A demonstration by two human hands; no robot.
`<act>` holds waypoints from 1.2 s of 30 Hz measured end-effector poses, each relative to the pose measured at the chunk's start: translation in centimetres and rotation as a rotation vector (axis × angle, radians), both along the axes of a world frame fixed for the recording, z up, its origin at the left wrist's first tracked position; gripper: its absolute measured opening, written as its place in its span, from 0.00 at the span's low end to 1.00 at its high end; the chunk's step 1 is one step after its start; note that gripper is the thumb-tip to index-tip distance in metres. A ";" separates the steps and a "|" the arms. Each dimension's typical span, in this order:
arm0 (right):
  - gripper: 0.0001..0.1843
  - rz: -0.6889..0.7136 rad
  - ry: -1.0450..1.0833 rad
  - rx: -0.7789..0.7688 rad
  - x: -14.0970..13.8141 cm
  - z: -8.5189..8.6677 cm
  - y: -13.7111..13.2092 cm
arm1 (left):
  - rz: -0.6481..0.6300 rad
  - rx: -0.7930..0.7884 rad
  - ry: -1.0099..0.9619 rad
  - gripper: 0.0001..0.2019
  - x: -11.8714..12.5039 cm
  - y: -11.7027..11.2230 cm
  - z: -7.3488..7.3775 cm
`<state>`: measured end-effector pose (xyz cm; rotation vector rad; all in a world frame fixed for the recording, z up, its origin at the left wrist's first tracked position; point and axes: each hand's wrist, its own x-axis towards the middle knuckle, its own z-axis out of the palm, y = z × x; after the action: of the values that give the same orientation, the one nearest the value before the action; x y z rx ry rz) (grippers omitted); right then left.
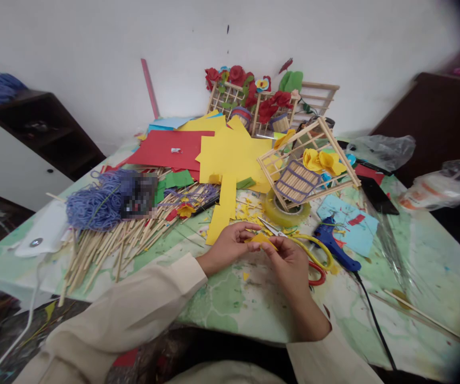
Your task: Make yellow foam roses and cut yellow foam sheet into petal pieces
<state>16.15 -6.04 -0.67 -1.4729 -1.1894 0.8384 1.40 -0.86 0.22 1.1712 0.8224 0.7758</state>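
Observation:
Between my two hands is a small piece of yellow paper [262, 239], pinched from both sides above the table's front part. My left hand [235, 241] grips its left end with thumb and fingers. The fingertips of my right hand [289, 258] are closed on its right end. Scissors [313, 250] with yellow and red handles lie just behind and beside my right hand, blades pointing back left. A roll of clear tape [288, 213] lies behind the scissors, among yellow paper scraps. Yellow paper sheets [233, 154] with cut edges lie farther back.
A blue glue gun [337, 245] with a black cord lies at right, near light-blue paper [352, 224]. Wooden sticks [102, 250] and purple yarn [94, 200] crowd the left. A stick frame with yellow flowers [323, 161] leans over the tape. Red paper [169, 149] lies at back left.

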 end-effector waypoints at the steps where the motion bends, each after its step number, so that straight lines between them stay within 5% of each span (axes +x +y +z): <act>1: 0.13 0.002 -0.003 -0.003 0.0 0.0 0.0 | 0.003 0.004 0.009 0.26 0.0 0.0 0.0; 25: 0.16 0.074 -0.045 -0.077 0.0 0.5 0.1 | 0.022 0.088 0.098 0.21 -0.2 0.0 -0.1; 36: 0.17 -0.002 -0.128 -0.068 0.0 0.6 -0.1 | -0.011 0.036 0.053 0.24 -0.2 0.0 -0.2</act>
<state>16.10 -6.11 -0.05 -1.6031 -1.2643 0.7997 1.15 -0.89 0.00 1.2321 0.8481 0.7553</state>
